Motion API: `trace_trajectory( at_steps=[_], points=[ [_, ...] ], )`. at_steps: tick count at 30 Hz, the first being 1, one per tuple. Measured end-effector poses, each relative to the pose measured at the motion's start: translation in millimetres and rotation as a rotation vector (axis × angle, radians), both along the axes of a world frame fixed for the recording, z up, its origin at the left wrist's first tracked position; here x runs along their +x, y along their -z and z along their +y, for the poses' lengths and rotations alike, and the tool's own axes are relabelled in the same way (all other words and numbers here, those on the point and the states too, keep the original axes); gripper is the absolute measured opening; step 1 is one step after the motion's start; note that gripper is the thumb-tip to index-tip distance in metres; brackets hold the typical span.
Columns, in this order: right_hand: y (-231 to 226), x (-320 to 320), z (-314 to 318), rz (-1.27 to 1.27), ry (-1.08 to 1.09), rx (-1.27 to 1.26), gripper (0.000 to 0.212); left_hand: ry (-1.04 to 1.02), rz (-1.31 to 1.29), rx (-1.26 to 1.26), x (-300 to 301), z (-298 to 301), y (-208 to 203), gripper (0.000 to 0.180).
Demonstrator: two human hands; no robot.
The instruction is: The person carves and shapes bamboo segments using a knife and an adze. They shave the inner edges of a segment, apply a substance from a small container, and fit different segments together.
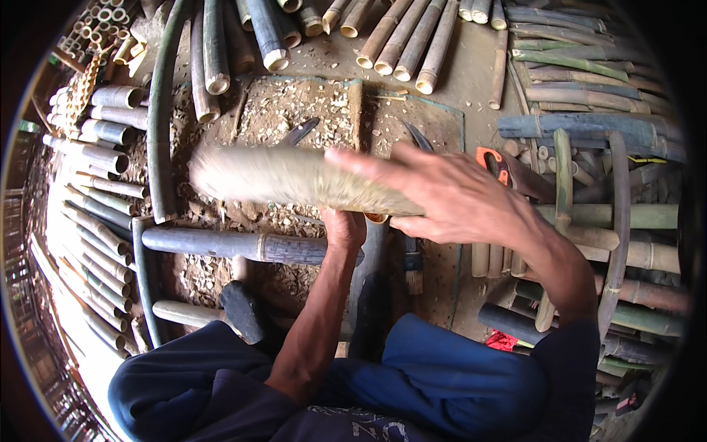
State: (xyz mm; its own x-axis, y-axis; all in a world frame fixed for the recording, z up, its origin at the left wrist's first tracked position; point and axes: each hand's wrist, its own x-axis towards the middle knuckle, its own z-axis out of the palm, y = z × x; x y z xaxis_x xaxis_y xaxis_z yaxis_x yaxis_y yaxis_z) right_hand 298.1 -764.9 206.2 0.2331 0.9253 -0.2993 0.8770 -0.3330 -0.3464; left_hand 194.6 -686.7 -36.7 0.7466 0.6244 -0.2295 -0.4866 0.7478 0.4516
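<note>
A pale length of bamboo (258, 174), smeared by motion at its left end, lies crosswise in front of me above the chip-strewn ground. My left hand (344, 227) grips it from below near its middle, the fingers mostly hidden. Over its right end reaches my right hand (442, 188), fingers along the far side and thumb on the near side. Beyond the bamboo shows a dark curved blade (300, 132), and another blade (418, 137) is partly covered by my right hand. A dark tool with a pale end (413, 269) lies below that hand.
A dark bamboo pole (243, 244) crosses ahead of my knees. An orange-handled saw (495, 163) rests at right beside a bamboo rack (615, 221). Cut bamboo tubes (114, 158) are stacked left; more poles (409, 51) lie at the back. Wood chips (317, 99) litter the ground.
</note>
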Motion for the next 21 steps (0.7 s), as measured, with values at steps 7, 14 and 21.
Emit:
trace_trajectory(
  at_steps=[7,14,21],
  points=[
    [-29,2,18,-0.159,-0.132,0.068,0.108,0.023,0.045,0.220,0,-5,18,0.097],
    [-7,2,-6,-0.155,-0.045,-0.084,0.105,0.249,0.215,0.062,5,-16,-12,0.055],
    [-42,-1,-14,0.031,0.140,0.213,0.106,0.322,0.172,0.234,11,-11,-39,0.040]
  ],
)
